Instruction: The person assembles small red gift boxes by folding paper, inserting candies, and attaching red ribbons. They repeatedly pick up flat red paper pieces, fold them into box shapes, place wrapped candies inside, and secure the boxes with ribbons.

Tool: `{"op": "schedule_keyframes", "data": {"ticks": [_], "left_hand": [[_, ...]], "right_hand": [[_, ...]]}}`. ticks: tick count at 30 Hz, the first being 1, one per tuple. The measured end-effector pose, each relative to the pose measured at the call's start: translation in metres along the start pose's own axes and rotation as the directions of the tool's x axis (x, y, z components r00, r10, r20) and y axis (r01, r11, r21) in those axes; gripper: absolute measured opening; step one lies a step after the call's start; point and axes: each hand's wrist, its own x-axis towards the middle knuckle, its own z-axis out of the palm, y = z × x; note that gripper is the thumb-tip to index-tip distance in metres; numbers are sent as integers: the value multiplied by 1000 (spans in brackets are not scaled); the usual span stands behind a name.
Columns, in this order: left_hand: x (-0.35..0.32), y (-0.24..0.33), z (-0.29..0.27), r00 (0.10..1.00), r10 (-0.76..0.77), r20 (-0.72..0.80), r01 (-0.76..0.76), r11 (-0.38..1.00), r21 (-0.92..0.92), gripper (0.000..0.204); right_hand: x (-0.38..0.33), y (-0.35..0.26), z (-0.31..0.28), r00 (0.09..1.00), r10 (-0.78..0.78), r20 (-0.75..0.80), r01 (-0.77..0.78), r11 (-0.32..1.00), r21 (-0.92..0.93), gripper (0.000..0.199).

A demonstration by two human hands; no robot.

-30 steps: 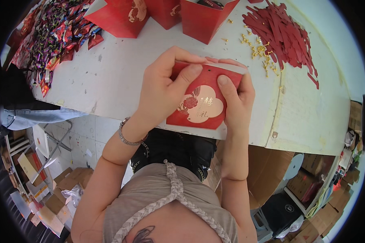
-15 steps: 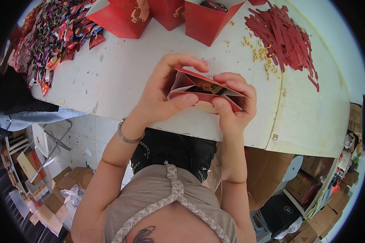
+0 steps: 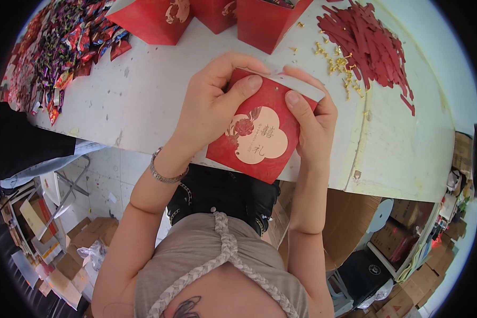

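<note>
The red paper gift box [image 3: 259,132] is held flat above the bench [image 3: 143,95] edge. Left hand [image 3: 209,108] and right hand [image 3: 315,127] fingers pinch its top corners. It looks light, thin, easily creased; best gripped by edges.

White table [image 3: 143,100], red boxes [image 3: 153,21], wrapped sweets [image 3: 53,53], red strips [image 3: 371,42], gold fasteners [image 3: 334,61]
</note>
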Motion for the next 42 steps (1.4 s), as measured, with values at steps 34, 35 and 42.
{"op": "schedule_keyframes", "data": {"ticks": [34, 35, 42], "left_hand": [[-24, 7, 39, 991, 69, -118, -35, 961, 273, 28], [-16, 8, 36, 978, 167, -125, -122, 944, 305, 17], [1, 3, 16, 963, 207, 175, -246, 937, 248, 9]], "right_hand": [[-45, 11, 1, 799, -507, 325, 555, 410, -724, 41], [-40, 6, -21, 793, -482, 372, 586, 439, -681, 37], [73, -88, -405, 800, -593, 92, -293, -521, -801, 44]]}}
